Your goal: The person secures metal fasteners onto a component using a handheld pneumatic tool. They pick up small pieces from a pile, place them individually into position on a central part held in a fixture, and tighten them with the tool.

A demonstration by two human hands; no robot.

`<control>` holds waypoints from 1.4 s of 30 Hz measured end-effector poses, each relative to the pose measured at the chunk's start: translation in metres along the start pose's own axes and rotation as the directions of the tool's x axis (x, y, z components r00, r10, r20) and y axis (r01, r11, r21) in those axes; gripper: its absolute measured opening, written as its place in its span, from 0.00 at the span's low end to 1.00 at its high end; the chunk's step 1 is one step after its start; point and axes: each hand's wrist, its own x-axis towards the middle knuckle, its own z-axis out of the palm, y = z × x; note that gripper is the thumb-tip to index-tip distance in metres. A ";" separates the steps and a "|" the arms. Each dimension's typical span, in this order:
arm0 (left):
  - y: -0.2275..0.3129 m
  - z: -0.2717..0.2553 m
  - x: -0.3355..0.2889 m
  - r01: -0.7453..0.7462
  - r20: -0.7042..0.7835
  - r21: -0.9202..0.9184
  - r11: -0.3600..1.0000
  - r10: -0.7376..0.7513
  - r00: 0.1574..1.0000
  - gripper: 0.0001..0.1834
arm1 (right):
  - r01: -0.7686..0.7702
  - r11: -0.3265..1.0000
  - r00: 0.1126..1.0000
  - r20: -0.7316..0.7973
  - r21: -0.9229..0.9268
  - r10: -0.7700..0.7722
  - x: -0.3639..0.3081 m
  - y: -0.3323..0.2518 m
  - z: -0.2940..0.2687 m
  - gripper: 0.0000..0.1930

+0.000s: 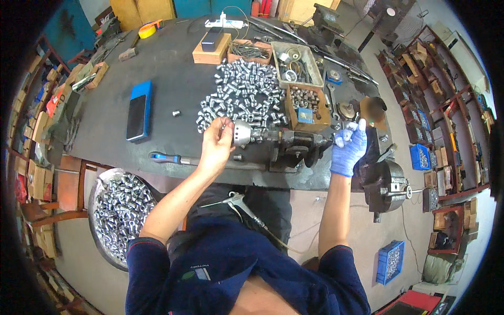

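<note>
My bare left hand [215,144] is closed in a pinch at the face of a silver, drum-shaped metal head [242,133]. Between its fingertips is a small metal fitting, mostly hidden. That head sits at the left end of a dark bench-mounted spindle fixture [296,144]. My right hand [349,148], in a blue-white glove, is at the fixture's right end with its fingers curled; what they grip is hidden. Just beyond my left hand spreads a heap of shiny metal fittings [241,89]. One loose fitting [237,157] lies close to its wrist.
A blue-handled bar [173,158] lies along the bench's near edge. Beyond the fixture are a wooden box of fittings [290,113] and a grey tray [281,79]. A vise [386,184] stands right. An air gun [233,202] rests at my lap; a round pan [97,210] stands lower left.
</note>
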 end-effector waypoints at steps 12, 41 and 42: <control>0.001 0.003 -0.003 0.021 -0.107 -0.034 0.999 -0.024 0.994 0.08 | -0.008 0.994 0.999 -0.034 0.106 0.012 -0.008 0.003 0.002 0.16; -0.006 0.000 0.004 -0.159 -0.068 0.018 0.987 0.160 0.985 0.09 | -0.187 0.976 0.967 -0.193 -0.109 0.164 0.032 0.012 0.021 0.10; -0.007 0.001 0.002 -0.146 -0.055 0.019 0.989 0.147 0.988 0.09 | -0.203 0.959 0.957 -0.246 -0.199 0.152 0.027 0.008 0.021 0.12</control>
